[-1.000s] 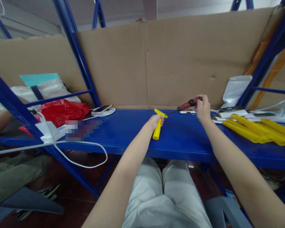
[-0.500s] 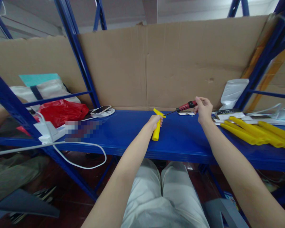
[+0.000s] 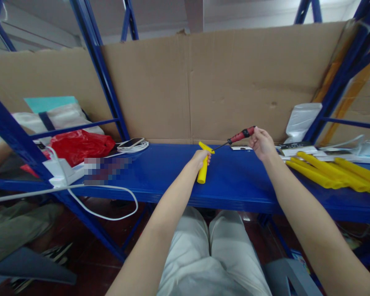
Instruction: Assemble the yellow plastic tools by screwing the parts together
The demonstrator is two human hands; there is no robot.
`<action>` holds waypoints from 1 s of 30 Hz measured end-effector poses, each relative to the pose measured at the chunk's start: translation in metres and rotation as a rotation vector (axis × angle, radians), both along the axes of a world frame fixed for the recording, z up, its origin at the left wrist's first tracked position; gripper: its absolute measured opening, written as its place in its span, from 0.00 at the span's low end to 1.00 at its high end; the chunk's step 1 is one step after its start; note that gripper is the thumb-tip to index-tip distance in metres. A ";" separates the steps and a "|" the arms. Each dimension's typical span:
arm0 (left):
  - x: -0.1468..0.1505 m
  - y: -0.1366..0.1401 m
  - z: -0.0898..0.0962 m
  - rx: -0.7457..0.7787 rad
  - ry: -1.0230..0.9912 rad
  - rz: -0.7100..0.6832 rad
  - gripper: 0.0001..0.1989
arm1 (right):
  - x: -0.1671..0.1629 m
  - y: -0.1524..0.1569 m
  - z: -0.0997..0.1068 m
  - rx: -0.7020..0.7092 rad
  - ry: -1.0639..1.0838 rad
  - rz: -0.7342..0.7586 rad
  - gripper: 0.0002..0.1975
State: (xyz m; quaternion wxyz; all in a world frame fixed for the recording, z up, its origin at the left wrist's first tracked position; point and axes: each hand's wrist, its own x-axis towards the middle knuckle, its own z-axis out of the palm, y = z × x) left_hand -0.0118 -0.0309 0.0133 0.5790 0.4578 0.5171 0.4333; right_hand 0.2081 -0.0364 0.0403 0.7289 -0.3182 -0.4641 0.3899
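Observation:
My left hand (image 3: 202, 158) is closed around a yellow T-shaped plastic handle (image 3: 202, 174), whose crosspiece sticks out above my fist and whose round grip hangs below it. A screwdriver (image 3: 239, 136) with a red and black handle slants down to the left, its dark shaft reaching the crosspiece. Whether the tip sits in a screw there is too small to tell. At the back end of the screwdriver's handle, the fingertips of my right hand (image 3: 262, 143) pinch it.
Several yellow handles (image 3: 336, 172) lie at the right of the blue shelf (image 3: 160, 172), near white boxes (image 3: 299, 149). On the left are a phone (image 3: 132, 142), a coiled white cable, a red plastic bag (image 3: 82, 144) and a power strip (image 3: 61, 170). Cardboard (image 3: 234, 82) walls the back.
My right fingers have shifted on the screwdriver's handle and now grip only its end, showing more of the handle. My left hand and the yellow handle stay put.

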 end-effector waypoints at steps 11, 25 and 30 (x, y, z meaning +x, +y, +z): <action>-0.001 0.001 0.000 -0.001 -0.007 -0.011 0.10 | 0.001 0.004 -0.001 -0.007 -0.026 -0.143 0.13; -0.001 0.001 0.000 -0.004 0.004 -0.029 0.11 | 0.001 0.013 -0.007 0.075 -0.172 -0.317 0.08; -0.001 -0.001 0.000 0.006 0.049 0.003 0.10 | 0.004 0.017 -0.015 0.224 -0.382 -0.486 0.12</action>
